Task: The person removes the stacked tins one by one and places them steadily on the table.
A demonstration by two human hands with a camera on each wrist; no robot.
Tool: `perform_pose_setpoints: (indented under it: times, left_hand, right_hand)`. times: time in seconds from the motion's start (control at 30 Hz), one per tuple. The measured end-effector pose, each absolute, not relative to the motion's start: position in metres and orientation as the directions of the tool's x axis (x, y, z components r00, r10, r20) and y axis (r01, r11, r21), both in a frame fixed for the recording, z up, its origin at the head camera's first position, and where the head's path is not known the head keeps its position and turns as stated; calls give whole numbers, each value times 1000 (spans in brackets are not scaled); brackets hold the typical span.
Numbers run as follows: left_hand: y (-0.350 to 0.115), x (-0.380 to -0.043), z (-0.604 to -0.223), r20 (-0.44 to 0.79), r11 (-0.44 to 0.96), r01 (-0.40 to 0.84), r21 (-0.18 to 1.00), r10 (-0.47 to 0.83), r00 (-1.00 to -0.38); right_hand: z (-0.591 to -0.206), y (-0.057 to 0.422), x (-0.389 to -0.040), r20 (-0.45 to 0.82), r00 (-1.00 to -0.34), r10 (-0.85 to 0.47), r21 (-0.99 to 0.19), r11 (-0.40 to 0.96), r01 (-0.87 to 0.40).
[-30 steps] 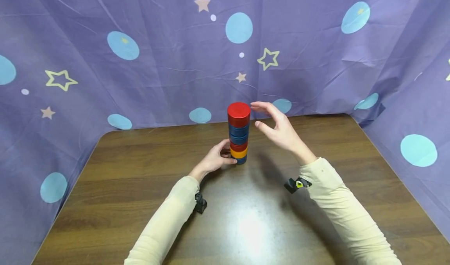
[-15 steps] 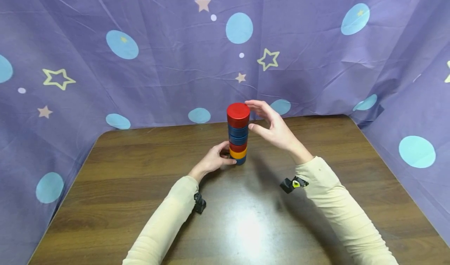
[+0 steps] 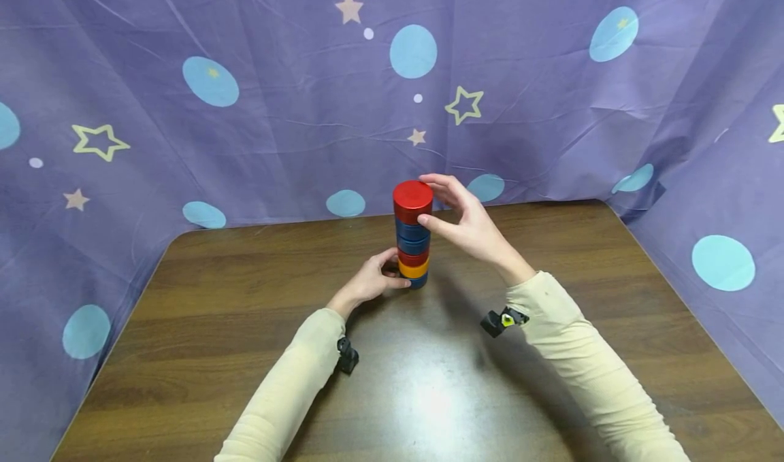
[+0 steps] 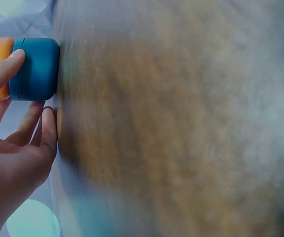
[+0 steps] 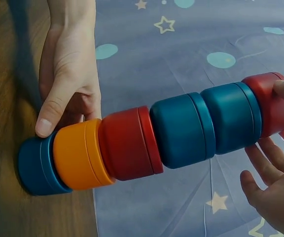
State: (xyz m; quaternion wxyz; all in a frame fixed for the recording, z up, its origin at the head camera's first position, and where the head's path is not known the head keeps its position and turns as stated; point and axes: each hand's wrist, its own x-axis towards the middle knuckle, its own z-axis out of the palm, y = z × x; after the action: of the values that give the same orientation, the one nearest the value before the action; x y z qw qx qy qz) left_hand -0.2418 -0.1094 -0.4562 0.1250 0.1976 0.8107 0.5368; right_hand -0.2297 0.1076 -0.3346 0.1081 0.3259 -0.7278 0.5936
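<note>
Several round lidded tins stand stacked upright on the table: a blue tin [image 5: 36, 168] at the bottom, then a yellow-orange tin [image 5: 80, 155], a red tin [image 5: 129, 143], two blue tins, and a red tin [image 3: 412, 196] on top. My left hand [image 3: 369, 278] holds the base of the stack from the left, its thumb against the bottom blue tin [image 4: 38, 69] and fingers behind. Up at the top, my right hand [image 3: 468, 224] grips the red tin from the right, thumb on its near side and fingers round the back.
The brown wooden table [image 3: 245, 326] reaches back to a purple curtain [image 3: 275, 108] with stars and circles, which also hangs at both sides. A small black device [image 3: 348, 355] is strapped at the left wrist, and a similar device [image 3: 503, 320] at the right.
My right hand has moved left, from beside the top red tin to a grip on it. The left hand keeps its place at the base, and the stack stands as before.
</note>
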Motion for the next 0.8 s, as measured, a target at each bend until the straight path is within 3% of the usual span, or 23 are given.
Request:
perform_pose_setpoints:
  times: [0.37,0.8]
  left_hand:
    - [-111,-243,-456,6,329,179,927,464,-886]
    - [-110,-244,-457,6,304,170,937,473,-881]
  right_hand:
    - [-313,98,-210,546,-778,-312,-806,60,-589]
    - [-331,107,-229,590,-755,-285,-784,22,-620]
